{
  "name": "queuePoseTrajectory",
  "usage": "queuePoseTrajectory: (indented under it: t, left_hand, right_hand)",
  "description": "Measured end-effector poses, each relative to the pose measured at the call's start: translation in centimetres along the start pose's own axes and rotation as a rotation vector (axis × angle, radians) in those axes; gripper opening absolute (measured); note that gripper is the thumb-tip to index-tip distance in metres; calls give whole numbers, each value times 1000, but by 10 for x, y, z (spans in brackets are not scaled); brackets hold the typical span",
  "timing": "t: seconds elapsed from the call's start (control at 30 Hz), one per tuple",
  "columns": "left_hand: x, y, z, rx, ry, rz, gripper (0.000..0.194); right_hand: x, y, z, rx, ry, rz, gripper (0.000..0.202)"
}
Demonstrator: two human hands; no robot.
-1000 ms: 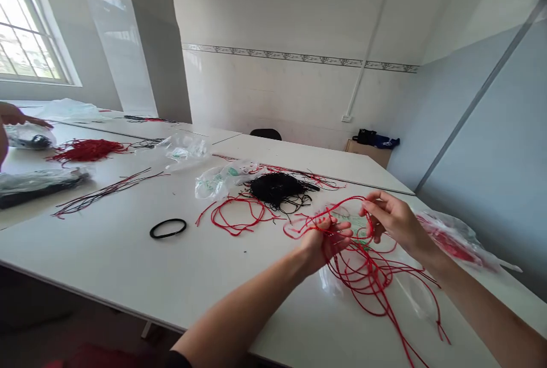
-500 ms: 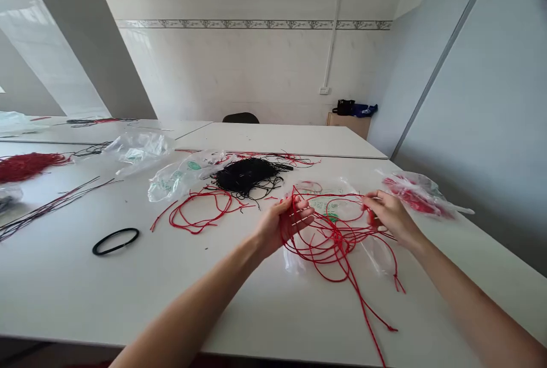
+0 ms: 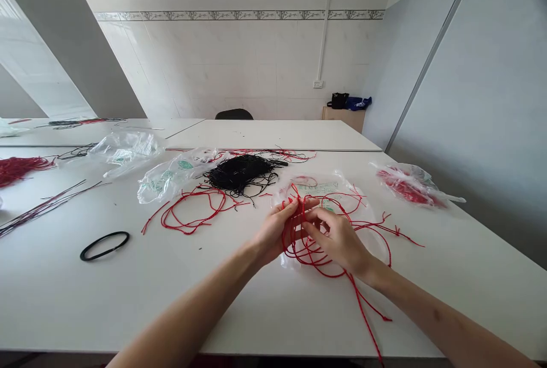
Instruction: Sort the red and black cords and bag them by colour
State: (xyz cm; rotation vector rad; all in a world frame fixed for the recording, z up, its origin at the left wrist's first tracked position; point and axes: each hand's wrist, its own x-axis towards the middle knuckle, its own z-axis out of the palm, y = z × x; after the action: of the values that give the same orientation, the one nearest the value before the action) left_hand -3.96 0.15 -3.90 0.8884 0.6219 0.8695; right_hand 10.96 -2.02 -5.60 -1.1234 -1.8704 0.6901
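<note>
My left hand point(image 3: 276, 231) grips several loops of red cord point(image 3: 318, 265) between thumb and fingers, its palm turned up. Close against it, my right hand point(image 3: 337, 240) pinches a strand of the same cord by the left fingers; its fingertips partly overlap the loops. Below and to the right of both hands the cord hangs in loose coils, with knotted ends trailing toward the table's front edge and to the right. Under the cord lies a clear plastic bag point(image 3: 290, 261) with green print.
A black ring-shaped loop point(image 3: 105, 245) lies at left. Beyond my hands are a red cord coil point(image 3: 192, 223), a black cord bundle point(image 3: 239, 173) and a crumpled clear bag point(image 3: 160, 183). A bag of red cord point(image 3: 405, 188) sits at right, and red strands point(image 3: 21, 171) at far left.
My right hand has moved left from the outer side of the coils to meet my left hand. Cord ends now stretch out to the right. The view has shifted slightly.
</note>
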Motion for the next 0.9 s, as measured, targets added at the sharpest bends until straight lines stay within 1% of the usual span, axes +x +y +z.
queuePoseTrajectory:
  t: [0.13,0.27,0.33,0.37,0.47,0.5,0.53,0.57,0.63,0.7,0.77,0.83,0.9]
  left_hand:
    - [-1,-3,0,-12,-29,18,27]
    - [-2,-8,-1,-9,-61,4,24]
    - [-3,-11,-2,-34,-42,0,20]
    - [-3,-12,-2,-57,-25,6,18]
    - [-2,-18,-5,-139,62,26,20]
    - [-1,-20,-6,-156,96,23,21]
    - [0,-23,-7,-165,125,17,21]
    - [1,-25,-8,-167,151,14,20]
    - [2,-28,-9,-154,165,12,15]
    - [2,-28,-8,-134,160,20,10]
    - [0,-27,-8,-116,152,32,8]
    - [-4,-26,-9,-110,141,46,13]
    - [-10,-26,-12,-119,133,78,17]
  right_hand:
    - [3,5,-4,67,15,87,22]
    - [-1,7,-5,44,-26,93,22]
    - [-4,6,-10,-7,-32,85,24]
    - [-4,4,-14,-46,-3,73,24]
    - [5,-9,-24,-204,175,-10,25]
    - [12,-16,-25,-256,209,-58,25]
    - [21,-23,-22,-304,203,-117,24]
    - [33,-32,-15,-348,156,-184,22]
    - [59,-48,11,-439,-11,-322,19]
    - [89,-63,50,-562,-201,-435,18]
    - [119,-75,96,-720,-383,-502,20]
    - [148,-83,141,-764,-433,-511,20]
    - [172,-88,180,-788,-454,-491,22]
